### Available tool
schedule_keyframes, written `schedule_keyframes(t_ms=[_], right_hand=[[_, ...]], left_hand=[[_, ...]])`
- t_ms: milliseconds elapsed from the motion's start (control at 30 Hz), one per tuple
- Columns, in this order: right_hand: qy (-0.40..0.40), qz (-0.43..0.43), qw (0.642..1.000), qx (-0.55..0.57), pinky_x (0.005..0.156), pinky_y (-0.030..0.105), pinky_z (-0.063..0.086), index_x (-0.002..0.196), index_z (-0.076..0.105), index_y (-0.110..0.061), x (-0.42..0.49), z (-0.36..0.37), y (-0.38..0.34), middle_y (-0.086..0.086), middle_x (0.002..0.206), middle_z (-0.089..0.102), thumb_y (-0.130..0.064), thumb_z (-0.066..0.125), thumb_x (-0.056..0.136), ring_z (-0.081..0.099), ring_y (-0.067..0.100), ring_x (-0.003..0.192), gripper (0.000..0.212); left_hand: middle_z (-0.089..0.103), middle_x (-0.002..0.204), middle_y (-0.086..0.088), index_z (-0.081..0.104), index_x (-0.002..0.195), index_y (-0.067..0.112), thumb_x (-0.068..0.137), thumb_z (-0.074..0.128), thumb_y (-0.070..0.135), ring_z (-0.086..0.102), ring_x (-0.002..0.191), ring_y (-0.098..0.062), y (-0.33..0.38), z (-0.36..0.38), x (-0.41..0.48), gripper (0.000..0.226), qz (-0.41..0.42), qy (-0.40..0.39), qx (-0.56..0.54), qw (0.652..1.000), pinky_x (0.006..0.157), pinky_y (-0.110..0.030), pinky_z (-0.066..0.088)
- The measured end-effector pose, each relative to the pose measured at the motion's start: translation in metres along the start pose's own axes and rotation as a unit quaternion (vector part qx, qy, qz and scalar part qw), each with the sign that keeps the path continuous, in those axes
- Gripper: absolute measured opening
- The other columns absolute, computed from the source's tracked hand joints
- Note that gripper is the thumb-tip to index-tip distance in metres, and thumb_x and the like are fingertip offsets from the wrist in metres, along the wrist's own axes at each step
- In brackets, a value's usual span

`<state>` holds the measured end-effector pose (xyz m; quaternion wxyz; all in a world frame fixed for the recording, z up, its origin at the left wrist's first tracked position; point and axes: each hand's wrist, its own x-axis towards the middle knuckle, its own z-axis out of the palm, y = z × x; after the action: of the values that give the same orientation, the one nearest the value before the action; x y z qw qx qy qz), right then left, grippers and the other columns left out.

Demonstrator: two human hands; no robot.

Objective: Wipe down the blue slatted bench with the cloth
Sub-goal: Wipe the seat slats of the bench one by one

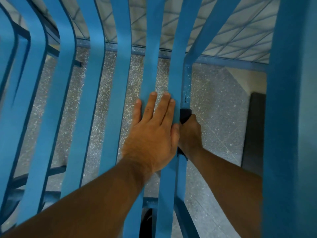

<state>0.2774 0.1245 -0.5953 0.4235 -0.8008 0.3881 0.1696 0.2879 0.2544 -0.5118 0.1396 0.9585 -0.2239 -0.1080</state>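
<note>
The blue slatted bench (pixel 118 93) fills the view, its slats running from the near edge up to the curved backrest. My left hand (pixel 152 129) lies flat with fingers spread on two slats near the bench's right end. My right hand (pixel 190 133) reaches below the slats and grips a dark cloth (pixel 185 115) wrapped against the blue end frame bar (pixel 186 86). Most of the cloth is hidden by the hand and the bar.
A speckled terrazzo floor (pixel 217 107) shows between the slats. A wide blue armrest or post (pixel 289 117) stands on the right. A dark panel (pixel 253 131) rises beside it. A tiled wall (pixel 228 31) lies beyond the backrest. A dark shoe (pixel 146 220) shows below.
</note>
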Motion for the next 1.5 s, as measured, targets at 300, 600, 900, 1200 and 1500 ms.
schedule_keyframes(t_ms=[300, 600, 900, 1200, 1500], right_hand=[[0.011, -0.068, 0.998, -0.004, 0.090, 0.050, 0.051, 0.146, 0.024, -0.028, -0.038, 0.004, 0.011, 0.000, 0.132, 0.052, -0.052, 0.046, 0.096, 0.059, 0.024, 0.112, 0.060], [0.008, 0.031, 0.999, 0.005, 0.083, 0.049, 0.055, 0.128, 0.041, -0.031, -0.042, 0.007, 0.017, 0.002, 0.117, 0.063, -0.084, 0.027, 0.065, 0.064, 0.026, 0.098, 0.084], [0.002, 0.017, 1.000, 0.012, 0.087, 0.048, 0.052, 0.126, 0.044, -0.027, -0.039, -0.001, 0.010, 0.003, 0.117, 0.064, -0.077, 0.035, 0.079, 0.063, 0.027, 0.101, 0.070], [-0.014, -0.026, 0.999, -0.043, 0.082, 0.048, 0.053, 0.122, 0.041, -0.018, -0.030, 0.000, 0.016, 0.008, 0.111, 0.064, -0.047, 0.051, 0.096, 0.064, 0.029, 0.098, 0.040], [0.038, -0.004, 0.997, -0.069, 0.083, 0.047, 0.053, 0.111, 0.053, -0.013, 0.064, -0.010, -0.058, 0.010, 0.106, 0.067, -0.064, 0.041, 0.091, 0.064, 0.032, 0.093, 0.056]], left_hand=[[0.022, 0.158, -0.008, 0.027, 0.149, 0.008, 0.100, 0.027, 0.037, 0.011, 0.146, -0.032, 0.000, 0.000, 0.001, 0.057, 0.008, -0.003, -0.002, 1.000, 0.117, -0.055, 0.008], [0.020, 0.158, -0.006, 0.026, 0.150, 0.010, 0.101, 0.024, 0.039, 0.006, 0.147, -0.028, 0.000, 0.000, 0.001, 0.056, 0.004, 0.007, -0.031, 0.999, 0.118, -0.051, 0.004], [0.028, 0.156, -0.005, 0.033, 0.147, 0.011, 0.100, 0.026, 0.040, 0.015, 0.146, -0.028, -0.001, -0.002, 0.001, 0.056, 0.006, 0.002, -0.024, 1.000, 0.117, -0.052, 0.011], [0.004, 0.161, -0.007, 0.014, 0.152, 0.013, 0.092, 0.013, 0.068, -0.005, 0.147, -0.027, -0.029, -0.009, 0.051, 0.082, -0.017, -0.020, 0.044, 0.999, 0.116, -0.055, -0.004], [0.018, 0.159, -0.009, 0.025, 0.150, 0.009, 0.091, 0.020, 0.071, 0.011, 0.146, -0.034, -0.023, -0.009, 0.051, 0.086, -0.055, -0.008, 0.074, 0.996, 0.111, -0.066, 0.003]])
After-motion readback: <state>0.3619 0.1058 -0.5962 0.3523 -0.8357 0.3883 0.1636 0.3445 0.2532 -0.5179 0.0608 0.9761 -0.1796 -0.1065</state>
